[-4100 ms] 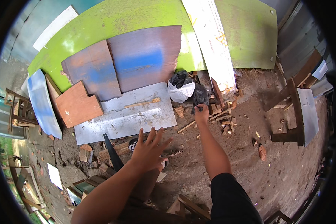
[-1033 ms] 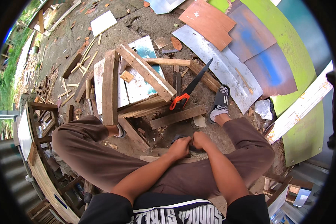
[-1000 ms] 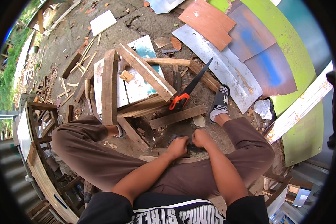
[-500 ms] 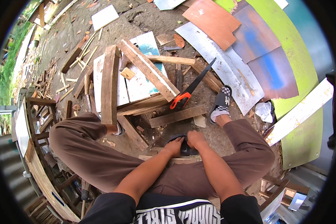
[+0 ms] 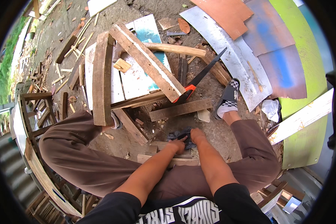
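Low between my knees, a crumpled black plastic bag [image 5: 183, 133] is stretched between my two hands. My left hand [image 5: 178, 145] is closed on its near left side, and my right hand [image 5: 198, 136] grips its right side with the fingers curled. Short wood pieces [image 5: 168, 161] lie just under and beside my left wrist. Ahead of the hands rests a loose wooden plank [image 5: 181, 109] on the ground. Beyond it a handsaw [image 5: 207, 70] with an orange and black handle points away to the right, its handle partly behind a plank [image 5: 147, 61] with a white stripe.
A thick board [image 5: 102, 78] slants near my left knee, beside a white and teal panel [image 5: 147, 31]. Sheet metal [image 5: 227, 56] and a green sheet [image 5: 302, 145] lie to the right. Scrap wood and a wooden frame [image 5: 37, 112] stand left.
The black bag now shows more crumpled and spread between my hands, and both hands have shifted slightly. The whole view has tilted, so the saw and planks sit a little differently.
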### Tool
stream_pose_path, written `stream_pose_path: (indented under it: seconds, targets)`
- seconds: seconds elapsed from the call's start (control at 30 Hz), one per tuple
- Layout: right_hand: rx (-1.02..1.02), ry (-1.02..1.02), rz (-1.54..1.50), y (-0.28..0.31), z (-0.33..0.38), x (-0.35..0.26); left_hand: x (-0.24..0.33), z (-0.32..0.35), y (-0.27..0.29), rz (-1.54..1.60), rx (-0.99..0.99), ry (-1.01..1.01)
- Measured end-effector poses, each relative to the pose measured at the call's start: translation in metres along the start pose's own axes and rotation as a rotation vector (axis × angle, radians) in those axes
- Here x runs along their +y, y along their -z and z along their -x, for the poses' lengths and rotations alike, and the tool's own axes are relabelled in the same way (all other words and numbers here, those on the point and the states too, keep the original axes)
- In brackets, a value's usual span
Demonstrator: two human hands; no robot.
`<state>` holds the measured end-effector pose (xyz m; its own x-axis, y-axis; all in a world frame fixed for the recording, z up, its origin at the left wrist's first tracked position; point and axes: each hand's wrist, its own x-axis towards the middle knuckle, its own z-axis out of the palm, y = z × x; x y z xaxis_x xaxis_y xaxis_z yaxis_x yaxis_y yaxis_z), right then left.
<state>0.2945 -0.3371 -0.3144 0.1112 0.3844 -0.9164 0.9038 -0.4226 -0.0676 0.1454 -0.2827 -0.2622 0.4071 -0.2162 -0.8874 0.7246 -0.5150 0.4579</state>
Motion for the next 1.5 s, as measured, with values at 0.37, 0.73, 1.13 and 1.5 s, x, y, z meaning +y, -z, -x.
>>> stream_pose_path:
  seconds: [0.37,0.73,1.13,1.5]
  targets:
    - [0.03,0.026,0.235,-0.008,0.007,-0.007,0.0,-0.006,0.0,-0.044,-0.106,0.061]
    - [0.013,0.054,-0.249,-0.011,-0.006,0.023,-0.01,-0.006,-0.007,0.027,-0.009,0.052]
    - [-0.026,0.199,-0.913,0.017,0.001,0.045,-0.021,0.005,-0.001,0.475,0.667,0.04]
    - [-0.067,0.205,-0.927,0.033,0.015,0.043,-0.017,0.005,-0.001,0.623,0.666,-0.056]
